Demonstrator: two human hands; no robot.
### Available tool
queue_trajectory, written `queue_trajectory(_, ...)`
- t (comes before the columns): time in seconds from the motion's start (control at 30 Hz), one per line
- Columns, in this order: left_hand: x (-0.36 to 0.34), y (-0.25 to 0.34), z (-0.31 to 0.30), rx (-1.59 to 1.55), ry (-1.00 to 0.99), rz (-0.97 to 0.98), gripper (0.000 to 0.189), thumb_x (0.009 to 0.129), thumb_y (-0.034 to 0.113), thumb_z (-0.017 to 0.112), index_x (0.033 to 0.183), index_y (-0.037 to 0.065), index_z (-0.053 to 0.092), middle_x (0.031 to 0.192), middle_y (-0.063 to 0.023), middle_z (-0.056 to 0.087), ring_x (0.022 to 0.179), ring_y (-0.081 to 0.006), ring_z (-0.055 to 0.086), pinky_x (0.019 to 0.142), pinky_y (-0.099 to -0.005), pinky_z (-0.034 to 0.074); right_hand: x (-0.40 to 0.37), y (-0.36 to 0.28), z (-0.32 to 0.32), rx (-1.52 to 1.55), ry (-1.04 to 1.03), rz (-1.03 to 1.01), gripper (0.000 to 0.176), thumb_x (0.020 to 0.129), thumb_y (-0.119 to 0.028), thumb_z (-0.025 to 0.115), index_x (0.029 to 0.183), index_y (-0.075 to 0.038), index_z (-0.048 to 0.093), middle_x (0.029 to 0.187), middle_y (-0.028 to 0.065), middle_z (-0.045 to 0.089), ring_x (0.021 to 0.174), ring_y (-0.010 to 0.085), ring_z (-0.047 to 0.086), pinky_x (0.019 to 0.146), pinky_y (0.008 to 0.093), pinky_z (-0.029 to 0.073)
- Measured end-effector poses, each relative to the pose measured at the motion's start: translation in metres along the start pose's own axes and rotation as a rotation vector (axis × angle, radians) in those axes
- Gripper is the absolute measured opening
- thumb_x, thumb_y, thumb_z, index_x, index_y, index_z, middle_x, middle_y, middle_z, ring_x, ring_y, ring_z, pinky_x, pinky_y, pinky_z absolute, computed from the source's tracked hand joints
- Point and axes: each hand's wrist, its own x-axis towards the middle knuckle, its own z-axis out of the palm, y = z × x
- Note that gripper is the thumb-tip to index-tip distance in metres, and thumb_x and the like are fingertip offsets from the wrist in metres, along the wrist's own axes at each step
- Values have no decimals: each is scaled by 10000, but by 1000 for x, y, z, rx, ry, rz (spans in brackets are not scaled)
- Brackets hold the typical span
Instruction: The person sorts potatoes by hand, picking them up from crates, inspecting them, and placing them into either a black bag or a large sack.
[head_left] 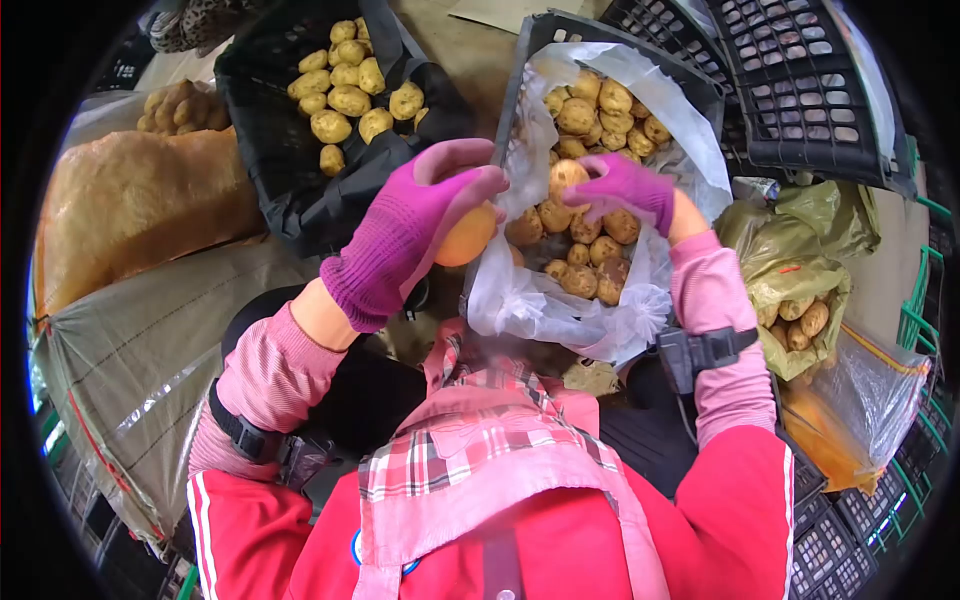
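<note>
My left hand, in a purple glove, is closed around a smooth, light orange-brown potato. It is held up between the two crates. My right hand, also gloved in purple, grips a potato above the crate lined with white plastic. Many potatoes lie in that crate, pale ones at the far end and browner, soil-marked ones nearer me. Left of it stands a black-lined crate with several yellow potatoes in it, close beyond my left hand.
Full sacks are stacked on the left under a grey sheet. Black plastic crates stand at the upper right. Below them is an open green bag of potatoes, then an orange and clear sack. A patterned shoe shows at the top left.
</note>
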Motion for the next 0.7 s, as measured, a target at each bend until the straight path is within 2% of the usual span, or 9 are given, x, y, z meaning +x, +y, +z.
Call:
queue_trajectory(0.03, -3, 0, 6, -14, 11, 1, 494, 986, 284, 570, 1376, 9, 440, 1237, -136, 577, 1041, -215, 650, 883, -315, 542, -20, -32, 5, 49, 21, -130, 540, 751, -404, 804, 1077, 6, 671, 841, 63, 687, 692, 140, 637, 638, 269, 501)
queue_trajectory(0.13, -10, -1, 16, -43, -79, 70, 700, 938, 407, 648, 1415, -29, 377, 1145, -157, 615, 927, -218, 681, 777, -296, 561, -61, -105, 29, -505, 67, -335, 523, 775, -352, 793, 1132, 5, 658, 855, 48, 692, 728, 129, 652, 634, 249, 500)
queue_trajectory(0.23, -14, 16, 11, -19, -255, -8, 645, 969, 422, 588, 1425, 14, 382, 1188, -166, 599, 925, -223, 686, 790, -302, 567, -92, -131, 34, -395, -89, -265, 490, 821, -218, 730, 1235, 12, 606, 918, 55, 694, 775, 120, 638, 690, 251, 519)
queue_trajectory(0.27, -14, 17, 8, -86, -245, -20, 624, 976, 414, 575, 1426, 25, 385, 1193, -165, 598, 932, -223, 685, 802, -309, 568, -91, -117, 20, -89, -113, -222, 476, 835, -190, 710, 1258, -2, 600, 895, 70, 699, 804, 133, 646, 697, 257, 521)
queue_trajectory(0.37, -14, 20, 6, -240, -226, -28, 564, 1000, 391, 508, 1428, 43, 391, 1219, -163, 592, 933, -215, 666, 825, -328, 559, -11, -21, -12, -58, 201, -317, 425, 844, -215, 685, 1221, -27, 632, 902, 92, 711, 774, 160, 659, 708, 289, 534)
queue_trajectory(0.43, -13, 24, 10, -269, -221, 19, 536, 1019, 379, 429, 1429, 36, 392, 1247, -158, 586, 908, -197, 631, 823, -338, 537, 49, 70, -19, -796, 91, -106, 377, 852, -280, 652, 1168, -77, 676, 978, 125, 717, 817, 199, 675, 780, 325, 544)
queue_trajectory(0.5, -11, 27, 11, -220, -204, 34, 608, 984, 428, 484, 1428, 28, 374, 1291, -167, 570, 938, -202, 625, 821, -361, 539, 67, 127, 23, -736, -25, 160, 397, 855, -368, 591, 1150, -122, 693, 1118, 164, 693, 988, 312, 675, 847, 365, 525)
queue_trajectory(0.57, -8, 28, 12, -132, -192, 98, 652, 965, 463, 512, 1430, 30, 364, 1304, -167, 565, 940, -203, 626, 822, -369, 540, 81, 182, 60, -975, -31, 299, 401, 831, -266, 600, 1210, -159, 678, 1227, 122, 664, 1095, 310, 650, 953, 470, 491)
queue_trajectory(0.7, 1, 27, 6, -116, -152, 38, 686, 954, 508, 525, 1418, 27, 373, 1284, -148, 580, 940, -195, 632, 815, -358, 541, 93, 230, 114, -1384, 49, 384, 352, 848, -278, 628, 1184, -203, 703, 1239, 43, 675, 1135, 345, 627, 857, 622, 436)
